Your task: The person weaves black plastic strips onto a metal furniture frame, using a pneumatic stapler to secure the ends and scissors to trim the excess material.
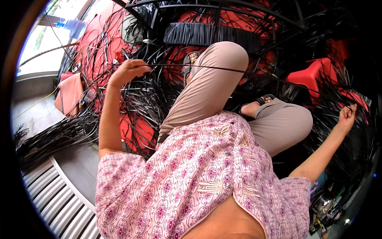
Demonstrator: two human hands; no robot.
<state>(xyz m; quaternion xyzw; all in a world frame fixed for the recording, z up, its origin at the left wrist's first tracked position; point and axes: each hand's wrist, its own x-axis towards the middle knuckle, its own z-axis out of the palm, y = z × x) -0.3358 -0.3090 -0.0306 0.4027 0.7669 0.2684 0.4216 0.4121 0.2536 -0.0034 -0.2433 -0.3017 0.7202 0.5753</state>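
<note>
A thin black flat strip [199,66] stretches across the view over my raised knee. My left hand [131,71], held out on the left, pinches its left end between closed fingers. Toward the right the strip fades into dark tangles, so its far end cannot be followed. Out on the right, my right hand [347,114] has its fingers pressed together beside a mass of black strips [342,87]; what they hold, if anything, is not clear. Between my hands, a black frame [217,24] stands beyond my legs, with a woven black panel [191,34] at it.
Loose black strips tangle over a red floor covering [137,129]. A red plastic stool [314,75] is at the right. On the left are a bundle of strips [51,135], an orange-pink cloth [69,95], a blue water bottle [73,27] and a slatted grey seat [59,199].
</note>
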